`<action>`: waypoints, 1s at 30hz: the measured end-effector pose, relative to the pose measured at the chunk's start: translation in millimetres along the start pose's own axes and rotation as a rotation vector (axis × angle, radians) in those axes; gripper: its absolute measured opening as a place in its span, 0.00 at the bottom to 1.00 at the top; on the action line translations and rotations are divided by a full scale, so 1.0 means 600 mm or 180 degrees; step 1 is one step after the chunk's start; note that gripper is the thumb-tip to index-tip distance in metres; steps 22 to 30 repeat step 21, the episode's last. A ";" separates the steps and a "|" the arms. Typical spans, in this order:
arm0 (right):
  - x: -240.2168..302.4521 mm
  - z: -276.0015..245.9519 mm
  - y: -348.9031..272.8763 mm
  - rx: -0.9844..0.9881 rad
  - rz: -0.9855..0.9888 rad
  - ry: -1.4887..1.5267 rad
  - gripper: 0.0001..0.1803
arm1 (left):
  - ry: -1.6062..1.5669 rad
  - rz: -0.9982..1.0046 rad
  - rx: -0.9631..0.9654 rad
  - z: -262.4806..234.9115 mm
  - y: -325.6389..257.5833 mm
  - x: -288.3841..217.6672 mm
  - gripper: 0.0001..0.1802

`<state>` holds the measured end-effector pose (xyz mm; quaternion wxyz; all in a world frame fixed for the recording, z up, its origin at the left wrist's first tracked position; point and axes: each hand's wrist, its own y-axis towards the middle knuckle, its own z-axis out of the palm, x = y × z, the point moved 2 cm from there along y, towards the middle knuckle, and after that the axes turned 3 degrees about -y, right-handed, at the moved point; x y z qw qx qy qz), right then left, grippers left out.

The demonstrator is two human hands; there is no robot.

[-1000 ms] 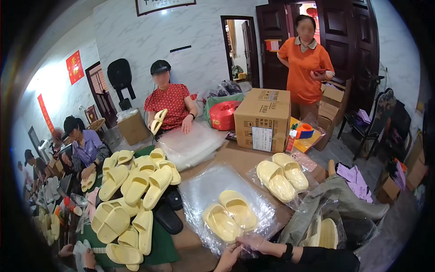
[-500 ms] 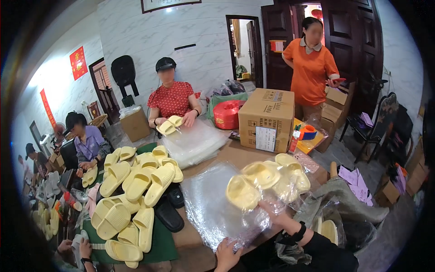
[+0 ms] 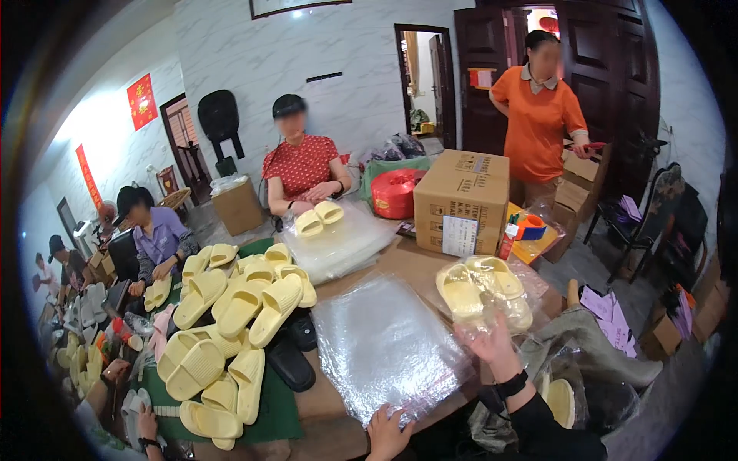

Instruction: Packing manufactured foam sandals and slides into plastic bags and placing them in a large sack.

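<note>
My left hand (image 3: 389, 436) rests at the near edge of a stack of clear plastic bags (image 3: 388, 342), its fingers spread on the film. Farther right, my right hand (image 3: 494, 347) is open, palm partly up, with its fingertips at the near side of yellow slippers in clear bags (image 3: 463, 293). These bagged slippers lie on the brown tabletop (image 3: 419, 261) beside the carton. Left of the bag stack, loose yellow slippers (image 3: 238, 307) are heaped on a green cloth (image 3: 269, 419), with black slippers (image 3: 290, 365) next to them.
A large carton (image 3: 461, 196) and a red twine roll (image 3: 393, 192) stand at the back. Across the table a person in red (image 3: 304, 173) sits behind another bag stack (image 3: 338, 246). More bagged slippers (image 3: 560, 399) lie in a grey sack (image 3: 607, 361) at my right.
The bagged slippers have moved away from me and right, and my right hand has followed. My left hand stays on the bags. The person in red has set slippers down on their bag stack.
</note>
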<state>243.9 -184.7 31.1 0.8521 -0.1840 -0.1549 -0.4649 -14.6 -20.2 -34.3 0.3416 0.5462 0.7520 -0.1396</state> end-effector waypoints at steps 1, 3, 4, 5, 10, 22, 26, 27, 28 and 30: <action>-0.005 0.002 0.006 0.0017 -0.0345 0.0304 0.31 | 0.0369 0.0274 -0.0236 -0.009 0.001 -0.009 0.20; 0.009 0.002 -0.002 -0.0028 -0.0922 0.0299 0.34 | 0.0750 0.0382 -0.0546 -0.019 0.001 -0.016 0.18; 0.017 0.001 -0.005 0.0007 -0.1220 0.0168 0.35 | 0.0814 0.0479 -0.0428 -0.013 0.003 -0.014 0.19; 0.022 0.018 -0.019 -0.0121 -0.1353 0.0455 0.37 | 0.0871 0.0536 -0.0322 -0.009 0.002 -0.010 0.19; -0.019 0.040 -0.041 -0.0842 -0.1279 0.0293 0.40 | 0.0063 -0.0314 0.0207 -0.002 -0.001 -0.003 0.23; -0.262 -0.041 -0.110 0.2573 -0.0758 -0.7795 0.33 | 0.0097 -0.0266 0.0577 -0.007 0.000 -0.012 0.29; -0.262 -0.041 -0.110 0.2573 -0.0758 -0.7795 0.33 | 0.0097 -0.0266 0.0577 -0.007 0.000 -0.012 0.29; -0.262 -0.041 -0.110 0.2573 -0.0758 -0.7795 0.33 | 0.0097 -0.0266 0.0577 -0.007 0.000 -0.012 0.29; -0.262 -0.041 -0.110 0.2573 -0.0758 -0.7795 0.33 | 0.0097 -0.0266 0.0577 -0.007 0.000 -0.012 0.29; -0.262 -0.041 -0.110 0.2573 -0.0758 -0.7795 0.33 | 0.0097 -0.0266 0.0577 -0.007 0.000 -0.012 0.29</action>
